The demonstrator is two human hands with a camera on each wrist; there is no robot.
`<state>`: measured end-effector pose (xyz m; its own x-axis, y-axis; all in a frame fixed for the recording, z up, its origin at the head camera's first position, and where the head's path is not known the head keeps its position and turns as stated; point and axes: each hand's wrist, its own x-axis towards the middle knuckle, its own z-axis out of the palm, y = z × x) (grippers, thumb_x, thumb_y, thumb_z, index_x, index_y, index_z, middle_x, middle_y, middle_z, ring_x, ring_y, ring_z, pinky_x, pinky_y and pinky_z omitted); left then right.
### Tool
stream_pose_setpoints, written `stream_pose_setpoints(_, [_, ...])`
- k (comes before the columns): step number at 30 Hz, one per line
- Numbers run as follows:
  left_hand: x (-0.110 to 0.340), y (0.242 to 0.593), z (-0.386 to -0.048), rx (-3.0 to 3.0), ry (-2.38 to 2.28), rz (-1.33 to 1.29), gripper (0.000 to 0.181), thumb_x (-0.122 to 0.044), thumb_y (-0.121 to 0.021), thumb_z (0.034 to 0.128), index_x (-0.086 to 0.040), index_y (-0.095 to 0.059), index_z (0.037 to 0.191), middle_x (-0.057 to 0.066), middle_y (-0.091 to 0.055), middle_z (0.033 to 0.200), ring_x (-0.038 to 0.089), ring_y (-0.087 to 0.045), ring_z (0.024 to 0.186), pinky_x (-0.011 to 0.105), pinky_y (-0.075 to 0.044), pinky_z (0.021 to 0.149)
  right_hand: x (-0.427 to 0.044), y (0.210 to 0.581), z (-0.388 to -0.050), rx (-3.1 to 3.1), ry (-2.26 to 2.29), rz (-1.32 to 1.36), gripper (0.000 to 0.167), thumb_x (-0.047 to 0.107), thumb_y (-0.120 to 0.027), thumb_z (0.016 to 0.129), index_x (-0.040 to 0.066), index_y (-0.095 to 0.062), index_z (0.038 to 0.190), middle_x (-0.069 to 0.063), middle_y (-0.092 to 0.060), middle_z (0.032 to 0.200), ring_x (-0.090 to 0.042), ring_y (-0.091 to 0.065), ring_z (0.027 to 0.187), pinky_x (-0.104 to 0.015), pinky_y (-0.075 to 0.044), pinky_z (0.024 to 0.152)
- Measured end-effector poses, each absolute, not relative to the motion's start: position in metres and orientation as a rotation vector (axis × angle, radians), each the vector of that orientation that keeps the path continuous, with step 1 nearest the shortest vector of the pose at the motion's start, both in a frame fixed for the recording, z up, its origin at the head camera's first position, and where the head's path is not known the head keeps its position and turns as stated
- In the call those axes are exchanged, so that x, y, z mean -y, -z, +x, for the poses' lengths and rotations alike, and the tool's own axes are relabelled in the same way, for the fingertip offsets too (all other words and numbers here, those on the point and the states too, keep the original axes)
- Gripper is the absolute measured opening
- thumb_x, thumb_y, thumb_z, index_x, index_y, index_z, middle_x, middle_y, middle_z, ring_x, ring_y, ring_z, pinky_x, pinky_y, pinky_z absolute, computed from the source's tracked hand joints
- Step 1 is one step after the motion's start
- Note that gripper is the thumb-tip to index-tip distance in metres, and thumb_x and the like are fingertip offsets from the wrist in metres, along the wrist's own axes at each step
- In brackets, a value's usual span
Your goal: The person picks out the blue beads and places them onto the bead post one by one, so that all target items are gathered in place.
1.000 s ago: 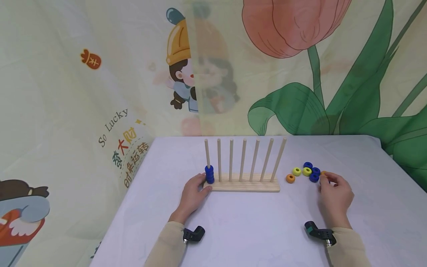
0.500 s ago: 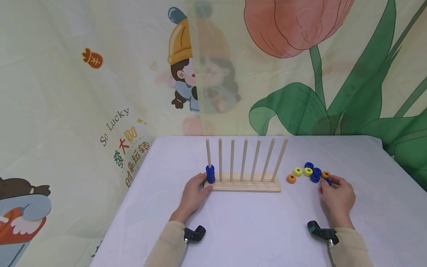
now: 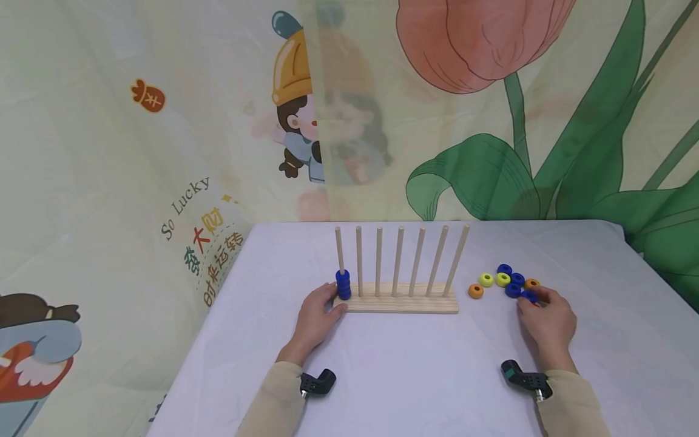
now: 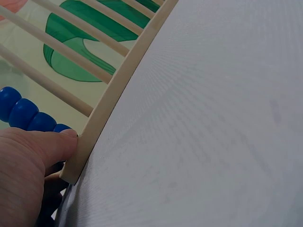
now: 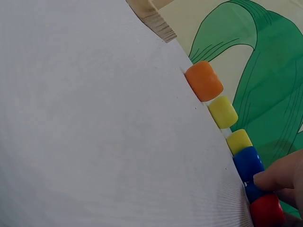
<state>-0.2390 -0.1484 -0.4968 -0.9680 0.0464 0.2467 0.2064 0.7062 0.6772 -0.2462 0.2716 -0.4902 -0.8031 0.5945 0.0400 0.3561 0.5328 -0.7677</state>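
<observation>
At its left end, the wooden peg rack (image 3: 404, 306) is gripped by the left hand (image 3: 317, 317), with the thumb (image 4: 59, 144) on the front of the base in the left wrist view. Blue beads (image 3: 343, 285) are stacked on the leftmost peg; the other pegs are bare. Thumb and finger of the right hand (image 3: 548, 318) pinch a blue bead (image 3: 528, 296) at the near right of the loose beads. A red bead (image 5: 266, 211) lies beside it in the right wrist view, mostly covered by the hand in the head view.
Two yellow beads (image 3: 486, 280), more blue beads (image 3: 505, 269) and two orange beads (image 3: 476, 291) lie on the white tablecloth (image 3: 415, 376), right of the rack. A printed curtain (image 3: 218, 91) hangs behind the table.
From the orange bead, the right hand has shifted toward the near side onto a blue bead, which now sits slightly further left. That orange bead is uncovered. The left hand has stayed on the rack.
</observation>
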Motion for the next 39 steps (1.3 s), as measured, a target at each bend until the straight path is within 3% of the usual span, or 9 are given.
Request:
stream_pose_setpoints(16, [0.148, 0.496, -0.239, 2.704, 1.107, -0.209, 0.048, -0.019, -0.071, 0.0895, 0.0, -0.059, 0.131, 0.018, -0.057, 0.137, 0.036, -0.046, 0.133, 0.054, -0.034, 0.111, -0.268, 0.494, -0.248, 2.547, -1.061, -0.781, 0.044, 0.011, -0.062, 0.092, -0.008, -0.053, 0.131, -0.033, -0.05, 0.131, -0.049, -0.043, 0.122, -0.06, -0.035, 0.104])
stream_pose_setpoints(28, [0.148, 0.498, -0.24, 2.701, 1.109, -0.218, 0.048, -0.019, -0.071, 0.089, 0.0, -0.059, 0.132, 0.018, -0.057, 0.136, 0.036, -0.046, 0.133, 0.054, -0.034, 0.111, -0.265, 0.488, -0.244, 2.474, -1.063, -0.719, 0.048, 0.02, -0.061, 0.093, -0.006, -0.054, 0.133, -0.03, -0.055, 0.128, -0.047, -0.046, 0.119, -0.056, -0.036, 0.096])
stream_pose_setpoints(39, [0.147, 0.499, -0.241, 2.697, 1.099, -0.212, 0.048, -0.02, -0.071, 0.0892, 0.0, -0.059, 0.132, 0.018, -0.057, 0.136, 0.036, -0.047, 0.132, 0.054, -0.034, 0.111, -0.248, 0.481, -0.241, 2.418, -1.173, -0.603, 0.048, 0.026, -0.06, 0.095, -0.001, -0.055, 0.135, -0.023, -0.054, 0.132, -0.04, -0.039, 0.127, -0.056, -0.033, 0.101])
